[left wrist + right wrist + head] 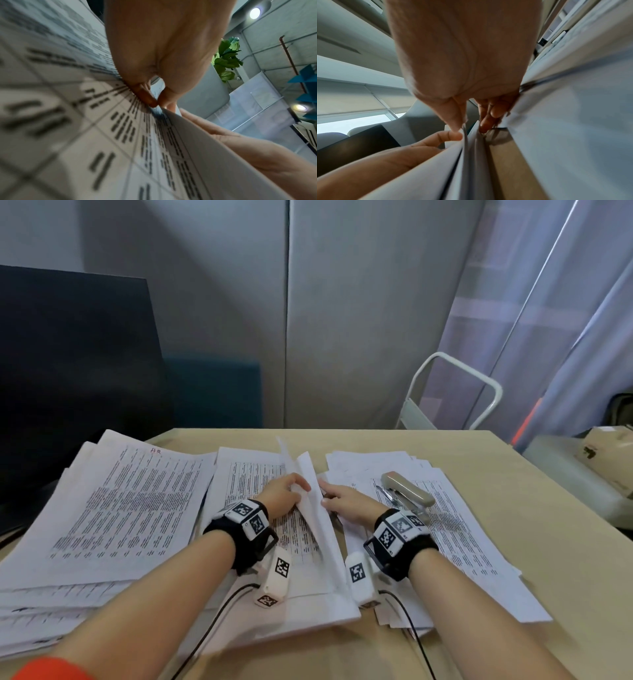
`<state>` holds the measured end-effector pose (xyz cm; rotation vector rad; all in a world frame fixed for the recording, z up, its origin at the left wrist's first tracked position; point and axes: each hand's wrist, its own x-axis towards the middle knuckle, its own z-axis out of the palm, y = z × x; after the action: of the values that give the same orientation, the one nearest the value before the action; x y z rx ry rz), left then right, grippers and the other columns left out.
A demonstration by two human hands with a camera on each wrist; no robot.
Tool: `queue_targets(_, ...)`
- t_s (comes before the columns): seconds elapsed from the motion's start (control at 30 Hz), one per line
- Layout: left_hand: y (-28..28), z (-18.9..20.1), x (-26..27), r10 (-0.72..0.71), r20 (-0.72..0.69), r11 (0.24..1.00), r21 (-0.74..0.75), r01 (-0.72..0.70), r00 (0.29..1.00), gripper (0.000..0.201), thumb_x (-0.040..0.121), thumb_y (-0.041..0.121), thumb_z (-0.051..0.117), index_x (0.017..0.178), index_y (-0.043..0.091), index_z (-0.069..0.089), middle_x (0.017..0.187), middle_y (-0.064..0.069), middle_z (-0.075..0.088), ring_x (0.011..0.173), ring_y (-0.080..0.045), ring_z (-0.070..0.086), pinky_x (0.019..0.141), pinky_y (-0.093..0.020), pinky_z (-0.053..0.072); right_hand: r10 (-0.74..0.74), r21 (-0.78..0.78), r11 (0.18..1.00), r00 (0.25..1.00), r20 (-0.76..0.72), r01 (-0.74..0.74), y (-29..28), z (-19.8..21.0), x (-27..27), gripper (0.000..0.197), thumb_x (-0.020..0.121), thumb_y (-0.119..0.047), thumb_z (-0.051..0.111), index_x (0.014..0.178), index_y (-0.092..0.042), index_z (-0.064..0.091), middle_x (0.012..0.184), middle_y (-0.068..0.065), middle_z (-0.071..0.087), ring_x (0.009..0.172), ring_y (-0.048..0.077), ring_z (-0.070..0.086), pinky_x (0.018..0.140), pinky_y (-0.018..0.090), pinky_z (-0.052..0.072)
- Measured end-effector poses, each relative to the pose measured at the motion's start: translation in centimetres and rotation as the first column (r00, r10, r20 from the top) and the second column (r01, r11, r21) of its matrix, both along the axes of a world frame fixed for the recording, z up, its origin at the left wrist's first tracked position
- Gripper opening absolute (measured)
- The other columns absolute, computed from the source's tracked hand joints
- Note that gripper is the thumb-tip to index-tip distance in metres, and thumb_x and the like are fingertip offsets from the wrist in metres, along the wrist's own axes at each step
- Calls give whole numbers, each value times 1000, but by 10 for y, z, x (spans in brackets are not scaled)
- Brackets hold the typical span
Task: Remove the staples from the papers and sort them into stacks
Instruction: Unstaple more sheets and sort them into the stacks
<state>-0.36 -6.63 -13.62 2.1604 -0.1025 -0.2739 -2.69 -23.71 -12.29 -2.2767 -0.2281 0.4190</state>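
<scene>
Three stacks of printed papers lie on the table: a left stack (pixel 113 508), a middle stack (pixel 246 474) and a right stack (pixel 472 542). My left hand (pixel 298 484) grips a few lifted sheets (pixel 310 470) that stand on edge over the middle stack. In the left wrist view its thumb and finger pinch (pixel 157 103) the sheets (pixel 197 148). My right hand (pixel 323 493) meets the same sheets from the right, thumb and fingers pinching (pixel 471 125) their edge (pixel 436 169). A thin dark object (pixel 338 522) shows under the right hand. No staple is visible.
A beige stapler (pixel 407 491) lies on the right stack just beyond my right wrist. Bare tan table (pixel 496 460) runs to the right edge. A dark monitor (pixel 68 364) stands at the left rear. Cables (pixel 219 618) trail off the front edge.
</scene>
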Motion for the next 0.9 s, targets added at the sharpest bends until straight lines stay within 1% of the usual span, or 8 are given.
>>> queue_targets(0.1,-5,-3,3,40,6,999,-4,-40,999,14,95,14,50,102,19,60,98,-4,59,69,-10,53,54,-21,40,19,88,996,1000,-15,-17,-2,-4,0,58,99,-4,45,150,-28,34,91,7,47,83,18,45,78,22,38)
queue_targets(0.23,-8,-4,3,95,-7,995,-21,-95,995,18,90,27,65,103,16,61,94,1,60,76,-7,54,57,-21,39,34,117,993,999,-8,-33,-6,-6,5,53,100,-2,43,147,-26,40,74,-2,34,65,8,35,59,11,33)
queue_targets(0.37,-7,-4,4,81,-36,996,-44,-83,996,10,88,11,64,95,18,62,96,-5,61,73,-14,57,57,-21,44,-132,249,958,990,-48,140,-6,-11,2,56,101,0,43,152,-19,30,80,0,48,66,8,47,56,9,40)
queue_targets(0.5,-9,-4,5,88,-38,996,-25,-89,995,9,91,13,58,93,19,65,101,-7,62,78,-17,58,62,-24,47,-127,245,958,986,-104,149,-5,-11,1,40,102,-4,42,142,-11,48,79,-12,51,65,-3,45,61,7,38)
queue_targets(0.57,-13,-3,5,103,-33,995,22,-102,994,9,86,24,66,93,20,64,109,-6,58,82,-14,57,59,-23,42,-150,279,944,982,-115,176,-3,-10,-1,48,102,-3,42,148,-14,38,78,-7,49,65,1,45,60,8,39)
queue_targets(0.67,-14,-5,5,101,-52,995,31,-99,994,11,84,13,63,88,24,64,118,-12,53,76,-16,57,51,-20,40,-195,294,929,972,-132,226,-4,-14,1,46,100,1,42,146,-9,39,79,-1,51,65,8,47,61,15,41)
queue_targets(0.73,-12,-6,7,83,-65,996,23,-81,994,21,86,7,56,87,27,65,116,-13,57,72,-17,58,48,-19,41,-174,263,942,974,-145,207,-4,-15,0,38,101,0,41,135,-10,54,79,-7,55,66,3,47,65,14,40)
queue_targets(0.9,-11,-4,8,94,-55,995,35,-92,994,11,85,16,68,95,18,63,98,-2,61,76,-12,56,56,-20,43,-193,288,932,974,-116,219,-3,-14,0,51,100,0,43,149,-8,34,79,-1,53,66,8,49,64,16,40)
